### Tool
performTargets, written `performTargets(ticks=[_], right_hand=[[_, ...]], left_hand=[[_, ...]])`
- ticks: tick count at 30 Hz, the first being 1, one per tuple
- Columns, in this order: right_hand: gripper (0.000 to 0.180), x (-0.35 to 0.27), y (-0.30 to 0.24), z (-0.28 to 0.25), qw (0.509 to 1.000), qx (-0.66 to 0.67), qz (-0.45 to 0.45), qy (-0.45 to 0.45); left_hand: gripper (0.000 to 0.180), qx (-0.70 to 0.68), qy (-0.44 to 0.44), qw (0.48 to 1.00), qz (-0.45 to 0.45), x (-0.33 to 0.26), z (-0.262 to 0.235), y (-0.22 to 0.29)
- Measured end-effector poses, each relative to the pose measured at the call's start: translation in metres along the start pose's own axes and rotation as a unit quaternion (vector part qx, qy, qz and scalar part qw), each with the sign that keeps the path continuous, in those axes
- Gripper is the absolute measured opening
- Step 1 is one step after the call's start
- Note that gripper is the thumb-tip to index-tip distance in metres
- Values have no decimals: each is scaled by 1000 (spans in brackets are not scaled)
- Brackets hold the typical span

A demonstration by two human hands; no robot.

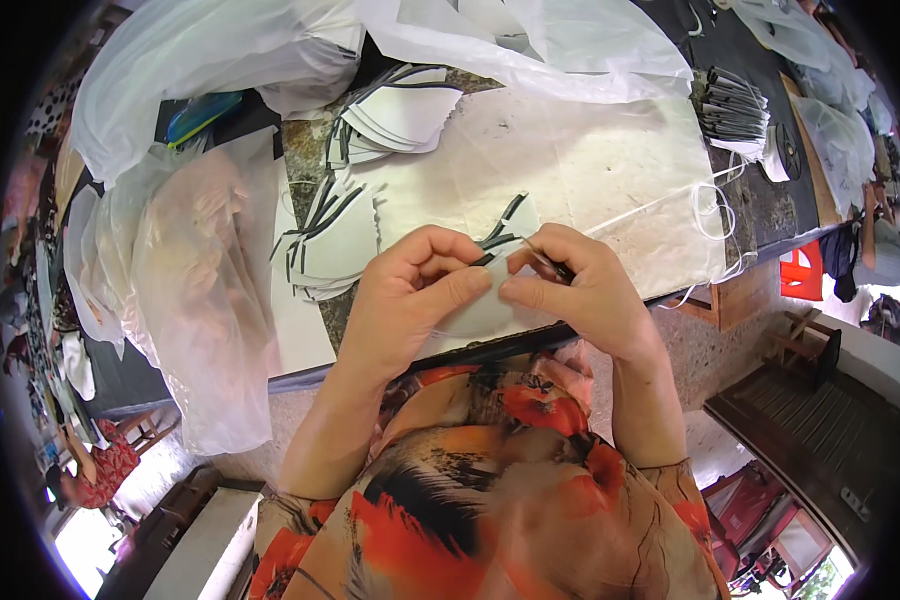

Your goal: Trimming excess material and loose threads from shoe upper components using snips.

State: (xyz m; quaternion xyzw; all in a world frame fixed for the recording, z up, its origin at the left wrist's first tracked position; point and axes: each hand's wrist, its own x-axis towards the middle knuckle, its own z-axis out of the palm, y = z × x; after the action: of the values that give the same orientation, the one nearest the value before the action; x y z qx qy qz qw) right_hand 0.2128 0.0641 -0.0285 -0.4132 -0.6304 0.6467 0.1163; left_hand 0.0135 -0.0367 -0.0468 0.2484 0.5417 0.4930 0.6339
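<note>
Between both hands, close to the table's front edge, is a white curved piece with black edging (482, 308). My left hand (402, 292) pinches its left side between thumb and fingers. On the other side, my right hand (592, 288) has thumb and fingers closed at the piece's upper right. A small dark object (562, 270) shows among the right fingers; its kind is hidden. Just beyond the hands lies another white piece with a black strip (513, 210). Left of them sit a nearer stack of black-edged white pieces (332, 245) and a farther stack (402, 112).
Pale sheeting (610, 160) covers the table's middle. A white cord (660, 207) loops at right, near a bundle of black-edged pieces (732, 110) and a black roll (788, 150). Plastic bags (205, 300) crowd the left and back. A wooden bench (810, 410) stands lower right.
</note>
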Motion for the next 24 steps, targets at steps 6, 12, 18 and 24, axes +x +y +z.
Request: performTargets(ticks=[6, 12, 18, 24], right_hand=[[18, 3, 19, -12, 990, 126, 54, -27], [14, 8, 39, -18, 968, 239, 53, -62], [15, 7, 46, -13, 939, 339, 33, -44], [16, 6, 52, -16, 945, 320, 46, -49]], left_hand=[[23, -154, -47, 985, -56, -3, -3, 1], [23, -221, -128, 961, -103, -7, -8, -5], [22, -249, -141, 953, -97, -3, 19, -6], [21, -241, -145, 958, -60, -8, 16, -2]])
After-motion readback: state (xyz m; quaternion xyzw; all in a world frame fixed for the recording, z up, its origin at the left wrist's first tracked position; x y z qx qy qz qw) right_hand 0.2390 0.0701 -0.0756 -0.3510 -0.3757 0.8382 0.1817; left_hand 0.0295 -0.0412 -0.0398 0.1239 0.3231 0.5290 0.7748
